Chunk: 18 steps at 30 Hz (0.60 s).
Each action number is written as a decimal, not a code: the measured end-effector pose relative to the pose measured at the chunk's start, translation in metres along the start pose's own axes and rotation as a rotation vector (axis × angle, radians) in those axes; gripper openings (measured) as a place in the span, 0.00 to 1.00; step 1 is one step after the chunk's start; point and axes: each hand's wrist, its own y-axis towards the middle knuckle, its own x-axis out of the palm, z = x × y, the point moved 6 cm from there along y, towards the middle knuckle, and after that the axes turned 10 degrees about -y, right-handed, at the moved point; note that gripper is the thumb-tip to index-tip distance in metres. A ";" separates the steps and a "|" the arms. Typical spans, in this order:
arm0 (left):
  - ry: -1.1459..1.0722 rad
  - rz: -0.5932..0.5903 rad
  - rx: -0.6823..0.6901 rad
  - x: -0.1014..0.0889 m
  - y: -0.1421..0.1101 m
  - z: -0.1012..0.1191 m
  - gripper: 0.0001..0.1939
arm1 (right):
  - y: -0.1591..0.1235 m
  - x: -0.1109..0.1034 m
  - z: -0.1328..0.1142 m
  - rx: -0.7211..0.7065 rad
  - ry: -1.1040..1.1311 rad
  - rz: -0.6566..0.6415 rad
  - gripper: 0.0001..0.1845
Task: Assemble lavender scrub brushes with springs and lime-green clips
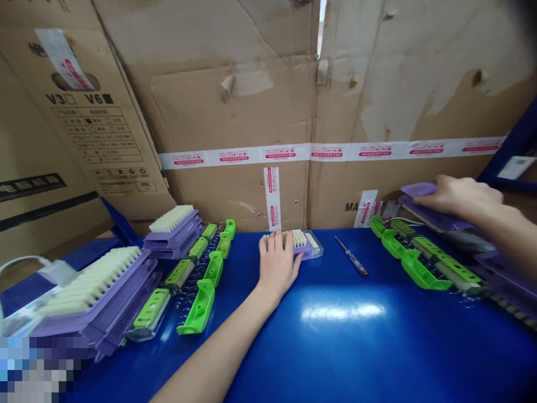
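At the back middle of the table, my left hand grips a purple brush part with cream bristles, fingers across its top and thumb along its side. This part sits bristles up in a clear shell. Far to the right, my right hand is closed around a purple plate, held above more purple parts; the forearm hides some of them. Between my hands lies a screwdriver with a clear handle.
On the left stand two stacks of purple brush parts. Bright green covers, lime-topped clear pieces and small springs lie beside them. Similar green covers lie on the right. A cardboard wall bounds the back.
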 end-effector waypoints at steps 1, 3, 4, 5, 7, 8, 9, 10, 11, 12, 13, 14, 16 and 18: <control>0.002 0.011 -0.018 0.000 0.000 -0.001 0.25 | -0.009 -0.004 -0.010 -0.019 -0.007 -0.048 0.36; 0.001 0.037 -0.077 -0.001 0.000 -0.006 0.23 | -0.034 -0.015 -0.036 -0.131 0.006 -0.062 0.38; -0.005 0.053 -0.120 -0.001 -0.001 -0.009 0.23 | -0.048 -0.019 -0.050 -0.189 0.027 -0.071 0.39; -0.016 0.070 -0.168 -0.002 -0.001 -0.014 0.24 | -0.064 -0.021 -0.065 -0.267 0.058 -0.088 0.40; -0.064 0.109 -0.284 -0.002 -0.003 -0.024 0.27 | -0.097 -0.022 -0.096 -0.461 0.140 -0.116 0.37; -0.104 0.126 -0.355 -0.002 -0.004 -0.030 0.30 | -0.114 -0.022 -0.109 -0.543 0.190 -0.140 0.35; -0.152 0.137 -0.432 -0.001 -0.005 -0.037 0.33 | -0.130 -0.021 -0.121 -0.604 0.226 -0.173 0.35; -0.203 0.139 -0.509 0.001 -0.007 -0.043 0.36 | -0.144 -0.021 -0.130 -0.648 0.245 -0.197 0.34; -0.251 0.136 -0.578 0.003 -0.008 -0.049 0.39 | -0.157 -0.021 -0.137 -0.688 0.255 -0.205 0.33; -0.293 0.130 -0.633 0.004 -0.009 -0.053 0.40 | -0.168 -0.022 -0.143 -0.720 0.261 -0.204 0.32; -0.329 0.125 -0.667 0.006 -0.010 -0.056 0.41 | -0.178 -0.023 -0.147 -0.741 0.261 -0.204 0.31; -0.359 0.121 -0.684 0.007 -0.010 -0.058 0.41 | -0.186 -0.024 -0.150 -0.757 0.263 -0.206 0.30; -0.411 0.119 -0.687 0.009 -0.009 -0.060 0.41 | -0.198 -0.026 -0.152 -0.772 0.273 -0.209 0.29; -0.462 0.122 -0.676 0.009 -0.008 -0.059 0.40 | -0.208 -0.027 -0.152 -0.782 0.292 -0.205 0.28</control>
